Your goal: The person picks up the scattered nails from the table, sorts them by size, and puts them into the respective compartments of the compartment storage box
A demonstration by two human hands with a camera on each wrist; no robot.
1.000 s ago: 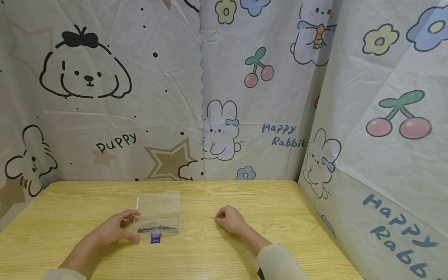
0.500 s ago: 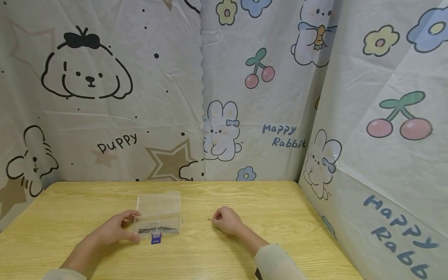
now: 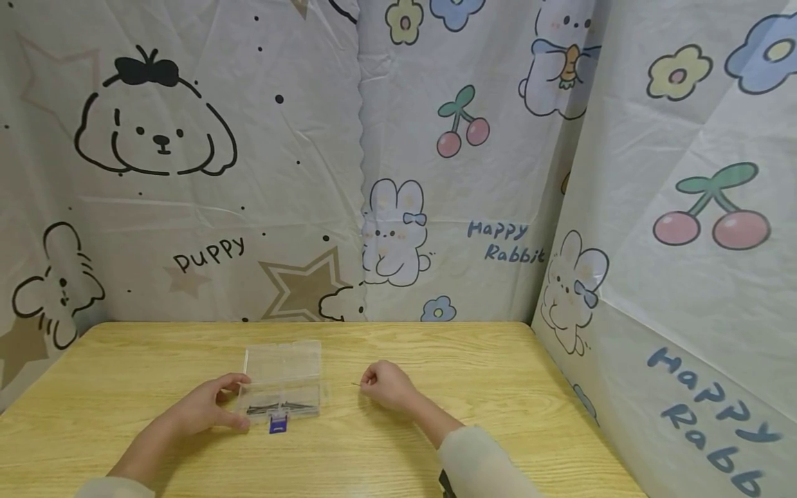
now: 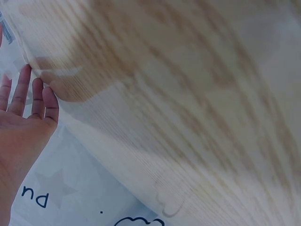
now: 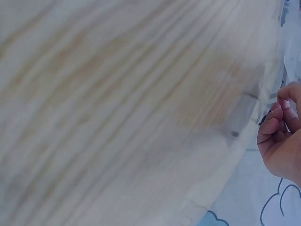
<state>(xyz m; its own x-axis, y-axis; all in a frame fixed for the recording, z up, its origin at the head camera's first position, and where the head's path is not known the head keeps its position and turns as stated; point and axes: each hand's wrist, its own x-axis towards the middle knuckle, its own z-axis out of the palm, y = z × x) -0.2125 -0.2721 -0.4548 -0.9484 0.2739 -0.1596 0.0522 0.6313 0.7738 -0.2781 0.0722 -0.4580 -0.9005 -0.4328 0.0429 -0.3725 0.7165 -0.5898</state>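
A clear plastic box (image 3: 305, 389) stands on the table with its lid (image 3: 283, 363) laid back and a purple latch (image 3: 278, 424) at its front. Several thin dark nails (image 3: 264, 409) lie in its front part. My left hand (image 3: 202, 407) holds the box at its left end, thumb by the front corner and fingertips farther back. To the right of the box, my right hand (image 3: 389, 386) pinches a thin nail (image 3: 355, 384) between thumb and forefinger, its tip pointing left toward the box. In the right wrist view the right hand (image 5: 282, 134) shows with its other fingers curled.
The wooden table (image 3: 349, 456) reaches back to a printed cloth (image 3: 299, 194) hung behind it. More cloth (image 3: 672, 290) hangs along the right side. A small dark object (image 3: 445, 483) shows beside the right sleeve.
My right hand has moved left toward the box with the nail still pinched. The left hand and the box have stayed in place.
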